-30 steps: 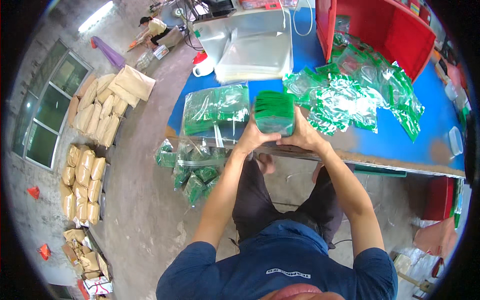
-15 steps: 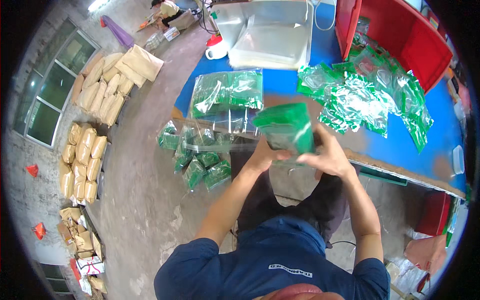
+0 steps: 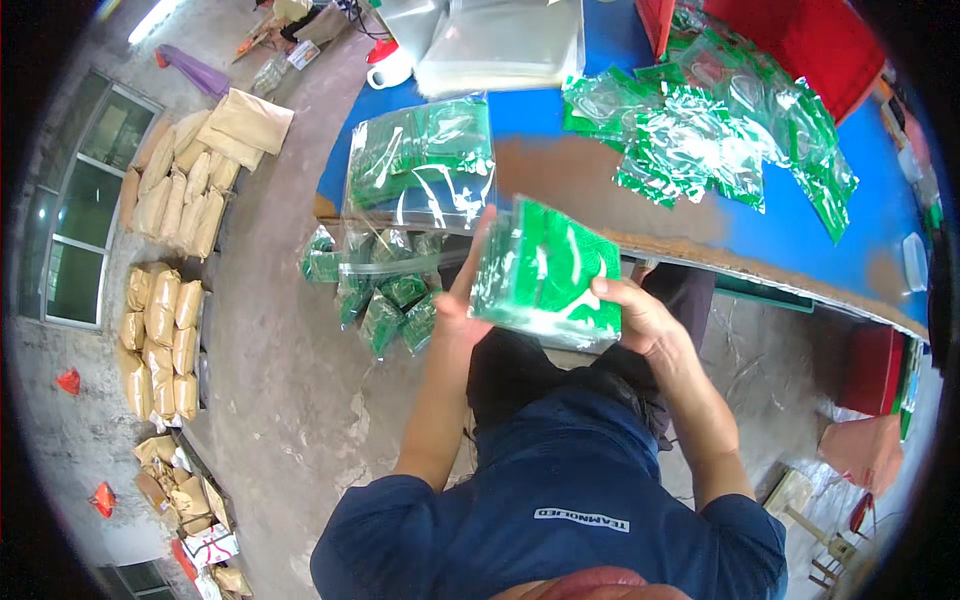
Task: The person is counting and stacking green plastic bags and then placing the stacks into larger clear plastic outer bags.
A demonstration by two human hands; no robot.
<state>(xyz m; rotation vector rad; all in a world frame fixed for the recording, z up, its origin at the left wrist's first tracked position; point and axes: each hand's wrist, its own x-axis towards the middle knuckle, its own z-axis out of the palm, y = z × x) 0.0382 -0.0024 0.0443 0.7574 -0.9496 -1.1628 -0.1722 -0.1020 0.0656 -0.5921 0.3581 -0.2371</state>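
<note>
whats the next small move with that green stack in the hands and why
Probably lower the green stack toward the clear bag of green packets at the blue table edge. Both the left hand and right hand grip the stack, held off the table over the lap, and the bag lies just beyond it, holding similar packets.

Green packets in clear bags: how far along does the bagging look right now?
Done: one filled clear plastic bag lies on the blue table, more on the floor. In hand: both hands hold a stack of green packets. Left: loose green packets heaped on the table.
</note>
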